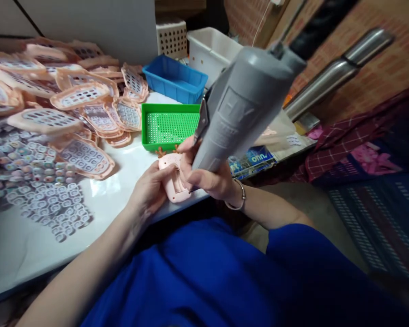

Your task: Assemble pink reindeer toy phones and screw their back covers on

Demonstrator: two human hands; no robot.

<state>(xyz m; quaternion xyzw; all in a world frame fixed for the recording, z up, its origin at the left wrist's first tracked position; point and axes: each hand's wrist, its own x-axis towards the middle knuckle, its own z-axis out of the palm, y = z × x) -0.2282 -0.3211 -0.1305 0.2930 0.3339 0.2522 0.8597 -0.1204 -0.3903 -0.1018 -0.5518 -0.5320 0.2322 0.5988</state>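
Observation:
My left hand (150, 187) is closed round the edge of a pale pink plastic toy shell (172, 185), its thumb lying on the upper face. Small screw holes and a rectangular recess show in the shell, and brown antler-like pieces (161, 152) stick out at its top. In my right hand (211, 182) is a grey electric screwdriver (241, 106), tilted with its cable end up and to the right. Its tip points down at the shell, hidden behind my fingers; I cannot tell whether it touches a screw.
A green perforated basket (144, 136) stands just beyond the shell, with a blue bin (172, 88) and a white bin (199, 43) behind. Peach toy shells (83, 97) pile up at left, beside grey keypad pieces (59, 206). A steel cylinder (327, 81) leans at right.

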